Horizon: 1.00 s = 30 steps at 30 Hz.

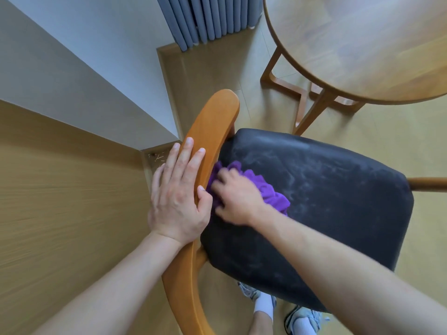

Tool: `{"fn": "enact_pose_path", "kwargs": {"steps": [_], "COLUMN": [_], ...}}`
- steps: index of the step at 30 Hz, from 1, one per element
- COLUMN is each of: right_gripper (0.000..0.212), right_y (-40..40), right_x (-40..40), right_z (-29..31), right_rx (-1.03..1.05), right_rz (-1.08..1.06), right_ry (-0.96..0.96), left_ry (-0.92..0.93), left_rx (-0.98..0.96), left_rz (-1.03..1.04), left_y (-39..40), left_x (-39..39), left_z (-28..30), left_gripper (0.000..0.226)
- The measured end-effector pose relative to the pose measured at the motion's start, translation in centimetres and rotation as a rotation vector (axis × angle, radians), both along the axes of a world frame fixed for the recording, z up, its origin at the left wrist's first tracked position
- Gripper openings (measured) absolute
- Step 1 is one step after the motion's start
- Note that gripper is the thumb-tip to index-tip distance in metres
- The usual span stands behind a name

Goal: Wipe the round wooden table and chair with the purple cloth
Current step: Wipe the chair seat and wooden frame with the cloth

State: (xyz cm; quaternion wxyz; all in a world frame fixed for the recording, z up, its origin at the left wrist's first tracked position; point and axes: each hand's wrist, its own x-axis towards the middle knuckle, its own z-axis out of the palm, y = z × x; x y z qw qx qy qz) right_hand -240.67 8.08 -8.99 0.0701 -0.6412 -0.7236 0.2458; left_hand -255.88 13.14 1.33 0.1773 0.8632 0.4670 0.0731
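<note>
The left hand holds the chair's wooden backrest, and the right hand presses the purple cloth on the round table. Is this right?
Not quite. In the head view, the right hand presses the purple cloth on the chair's dark seat, not the round table. The left hand does hold the wooden backrest.

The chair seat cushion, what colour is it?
The seat cushion is dark grey to black with pale dusty streaks, shown in the head view.
</note>
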Motion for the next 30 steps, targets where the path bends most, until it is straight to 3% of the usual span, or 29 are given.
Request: {"fn": "enact_pose_path", "kwargs": {"steps": [3, 6, 8, 10, 13, 16, 18, 21, 24, 27, 30], "right_gripper": [0.049, 0.062, 0.065, 0.067, 0.061, 0.052, 0.048, 0.053, 0.059, 0.055, 0.037], "right_y": [3.9, 5.0, 3.8, 0.6, -6.7, -8.3, -6.3, -2.2, -0.5, -3.9, -8.9], "right_x": [3.6, 4.7, 3.4, 0.5, -4.0, -3.2, -1.7, -0.5, -2.2, -6.0, -7.7], "right_z": [-0.4, -2.2, -2.7, -2.4, -1.2, -0.8, -0.5, -0.7, -1.1, -1.1, -0.7], "right_rx": [0.059, -0.144, -0.149, -0.12, -0.181, -0.249, -0.205, -0.055, -0.162, -0.237, -0.313], "right_rz": [-0.43, -0.495, -0.49, -0.42, -0.138, 0.038, -0.011, -0.251, -0.347, -0.083, 0.17], "right_ry": [-0.01, -0.162, -0.203, -0.212, -0.105, -0.036, -0.011, -0.037, -0.056, -0.084, -0.06], "left_ry": [0.001, 0.001, 0.007, 0.015, 0.031, 0.063, 0.061, 0.061, 0.053, 0.048, 0.043], "left_rx": [0.001, 0.006, 0.011, 0.009, -0.01, -0.01, -0.013, -0.01, -0.002, -0.002, 0.007], "left_rz": [0.015, 0.015, 0.011, 0.017, 0.018, 0.015, 0.015, 0.019, 0.02, 0.025, 0.029], "left_y": [0.1, 0.1, 0.1, 0.1, 0.1, 0.0, 0.1, 0.0, 0.0, 0.1, 0.2], "left_x": [0.1, 0.1, 0.1, 0.2, 0.3, 0.3, 0.3, 0.2, 0.3, 0.4, 0.4], "left_z": [-0.1, -0.2, -0.3, -0.1, 0.2, 0.3, 0.3, 0.2, 0.3, 0.4, 0.4], "left_gripper": [0.067, 0.067, 0.067, 0.068, 0.069, 0.068, 0.068, 0.068, 0.068, 0.069, 0.069]}}
